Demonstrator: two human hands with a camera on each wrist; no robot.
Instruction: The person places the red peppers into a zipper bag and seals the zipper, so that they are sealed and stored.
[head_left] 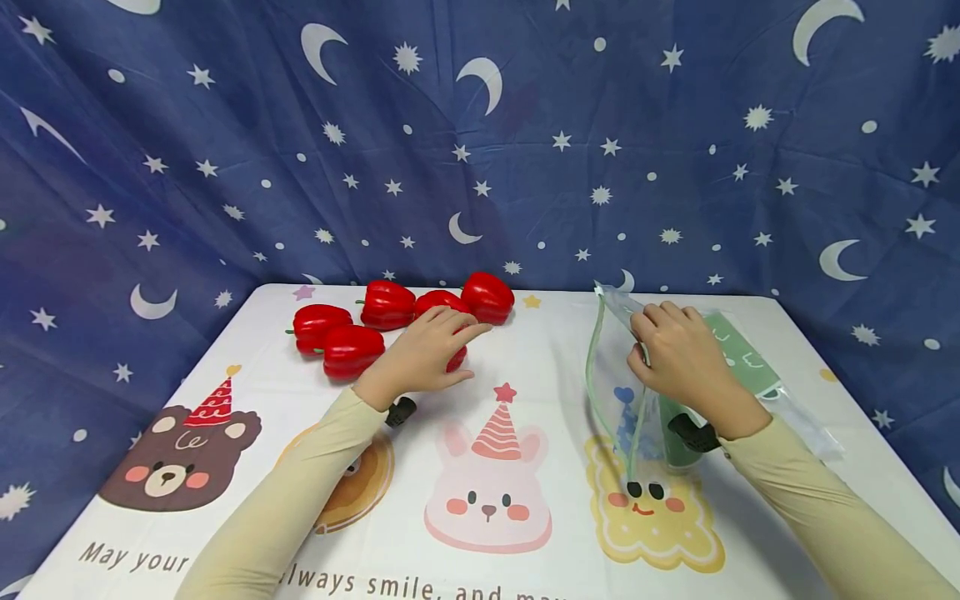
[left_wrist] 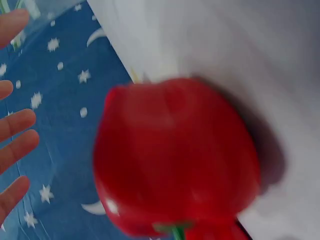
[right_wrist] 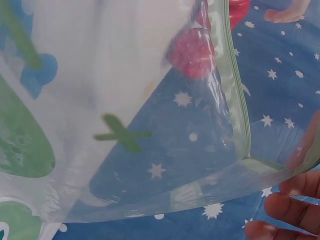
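My left hand [head_left: 420, 352] reaches over a group of red bell peppers, palm down with its fingers loosely extended. Partly hidden behind it is one red bell pepper [head_left: 456, 360]. In the left wrist view a red bell pepper [left_wrist: 175, 155] with a green stem fills the middle, apart from the spread fingers [left_wrist: 17, 125]. On the right, my right hand [head_left: 686, 362] pinches the upper edge of a clear zip bag [head_left: 611, 367] with green prints. The bag's mouth, edged by a green zip strip [right_wrist: 232, 85], gapes toward the left.
Several more red bell peppers, such as the leftmost one [head_left: 318, 327] and one at the back edge [head_left: 487, 297], lie at the back left. A white cloth with cartoon prints covers the table [head_left: 525, 492]. A blue curtain [head_left: 525, 167] with moons and stars hangs behind.
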